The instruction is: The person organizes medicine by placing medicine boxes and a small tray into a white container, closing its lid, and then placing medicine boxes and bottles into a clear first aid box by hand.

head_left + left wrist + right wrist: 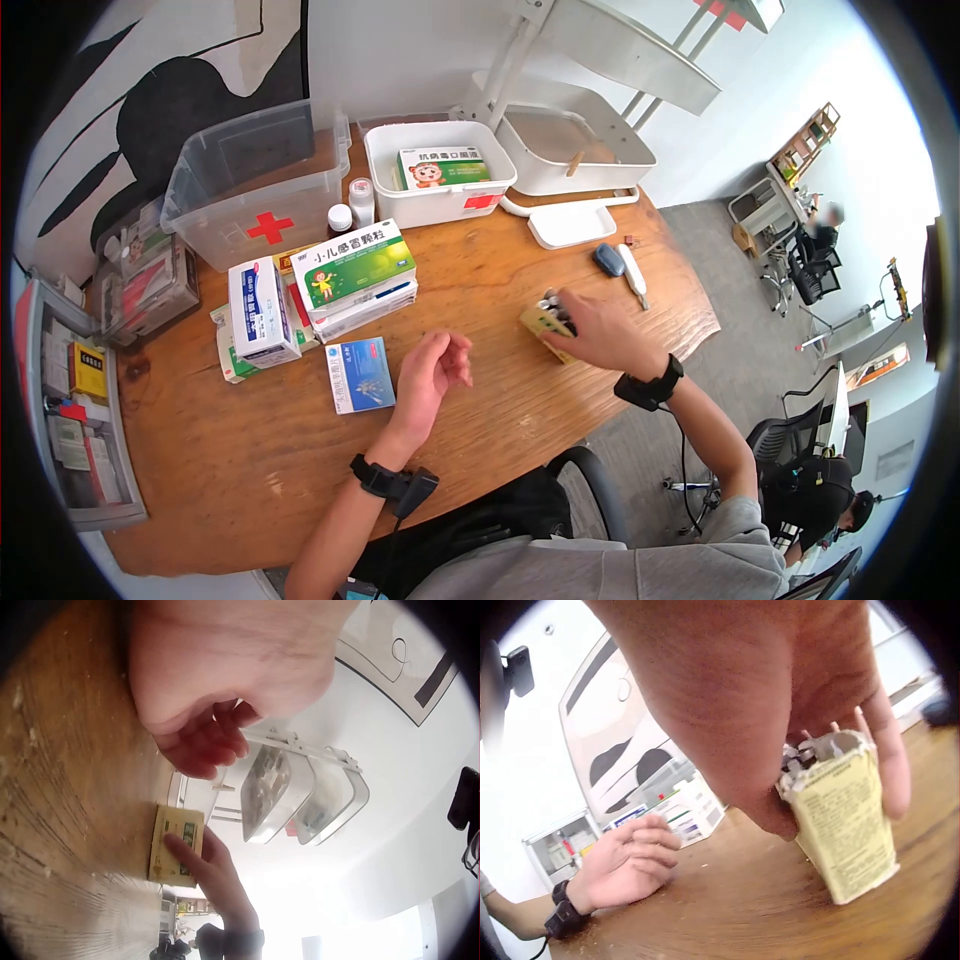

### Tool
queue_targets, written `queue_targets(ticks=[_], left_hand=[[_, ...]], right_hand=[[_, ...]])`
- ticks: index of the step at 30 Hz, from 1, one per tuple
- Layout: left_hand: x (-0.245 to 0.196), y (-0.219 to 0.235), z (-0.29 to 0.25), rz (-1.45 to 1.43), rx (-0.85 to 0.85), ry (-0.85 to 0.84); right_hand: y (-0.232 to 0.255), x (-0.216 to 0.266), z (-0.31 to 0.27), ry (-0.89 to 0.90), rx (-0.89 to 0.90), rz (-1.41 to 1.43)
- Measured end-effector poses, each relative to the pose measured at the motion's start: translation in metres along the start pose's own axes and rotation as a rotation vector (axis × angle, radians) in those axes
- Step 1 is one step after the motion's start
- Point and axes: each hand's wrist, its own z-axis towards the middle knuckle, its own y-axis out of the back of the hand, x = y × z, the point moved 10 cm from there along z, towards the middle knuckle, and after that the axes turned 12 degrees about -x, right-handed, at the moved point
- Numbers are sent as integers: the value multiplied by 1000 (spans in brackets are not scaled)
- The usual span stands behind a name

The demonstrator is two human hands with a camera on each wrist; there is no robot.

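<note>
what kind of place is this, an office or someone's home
Most likely an office or workroom: office chairs stand on grey carpet behind the wooden table, which holds a clear first-aid box and medicine boxes.

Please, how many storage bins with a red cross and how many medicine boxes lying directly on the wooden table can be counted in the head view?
Bins with a red cross: 2, clear bin, white bin
Medicine boxes: 5, green box, box beneath it, upright white-blue box, blue box, yellow box in the right hand
Total: 7
</note>
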Motion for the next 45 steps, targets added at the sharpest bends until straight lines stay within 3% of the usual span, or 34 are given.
queue_targets(ticks=[2,4,12,15,17,18,22,23,24,26,28,30,34,40,45], left_hand=[[-5,-3,-2,53,19,-61],[-27,-1,-6,269,-149,-320],[-32,-4,-8,308,-88,-295],[-31,-2,-7,350,-83,-346],[-32,-1,-8,372,-103,-395],[-29,2,-6,327,-134,-366],[-21,-5,-10,113,-142,-215],[-22,-8,-12,117,-145,-217],[-27,-11,-16,141,-159,-265],[-34,-8,-18,173,-171,-314],[-37,-2,-16,280,-187,-367],[-36,2,-14,309,-209,-386],[-48,-9,-24,405,-238,-455],[-60,-25,-38,595,-240,-582],[-48,-8,-30,399,-280,-458]], right_hand=[[-6,35,3,107,-62,74],[-2,70,6,222,-159,196],[-11,92,1,170,-292,275],[-7,89,0,87,-359,335],[-10,77,-2,-174,-284,508],[-11,81,-2,-170,-281,508],[-40,93,-10,-377,-289,1052],[-54,99,-11,-450,-263,1271],[-60,108,-12,-451,-261,1278],[-87,119,-16,-645,-162,1551],[-96,127,-17,-656,-111,1572],[-106,124,-15,-637,-206,1623],[-105,125,-12,-689,-223,1761],[-110,123,0,-553,-226,1937],[-97,114,0,-501,-418,1648]])
